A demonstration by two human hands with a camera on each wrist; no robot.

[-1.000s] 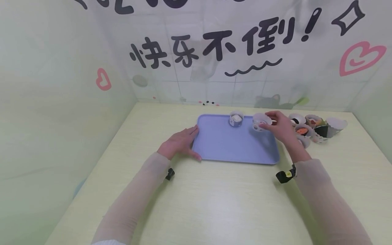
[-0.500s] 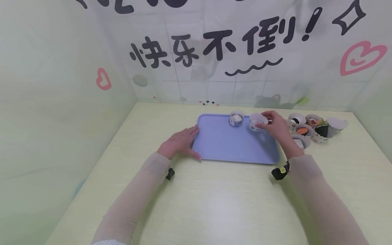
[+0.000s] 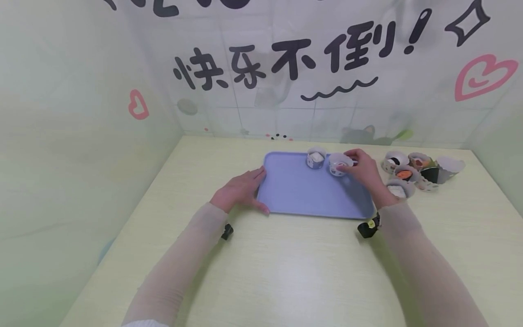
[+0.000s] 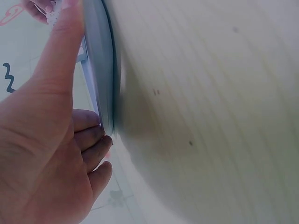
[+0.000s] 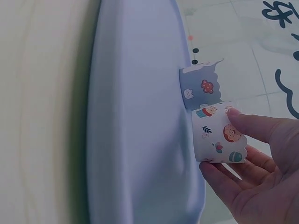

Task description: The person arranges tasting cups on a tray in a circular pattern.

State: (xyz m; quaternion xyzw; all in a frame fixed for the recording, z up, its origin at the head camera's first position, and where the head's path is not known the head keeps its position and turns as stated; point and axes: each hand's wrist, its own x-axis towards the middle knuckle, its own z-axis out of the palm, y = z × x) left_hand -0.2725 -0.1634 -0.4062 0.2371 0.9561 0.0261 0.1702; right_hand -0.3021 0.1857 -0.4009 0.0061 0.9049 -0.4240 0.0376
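Note:
A white paper baking cup (image 5: pixel 212 137) printed with doughnuts and cupcakes is pinched between the thumb and fingers of my right hand (image 3: pixel 364 172). It stands upright over the back right part of the blue tray (image 3: pixel 302 193). Beside it on the tray is a blue-grey paper cup (image 3: pixel 315 162) with a white piece inside; in the right wrist view the two cups overlap. My left hand (image 3: pixel 238 190) rests against the tray's left side. Its fingers touch the rim (image 4: pixel 105 79), and its thumb reaches the near left corner.
Right of the tray stands a cluster of several paper cups, among them one with an orange piece (image 3: pixel 403 175), one with a white piece (image 3: pixel 396 190) and a tall grey one (image 3: pixel 448 167). Behind the pale wooden table (image 3: pixel 282 268) hangs a printed curtain (image 3: pixel 245 113).
My right hand has moved left over the tray with the white paper cup, bringing it closer to the blue-grey cup. The left hand and the tray have stayed in place.

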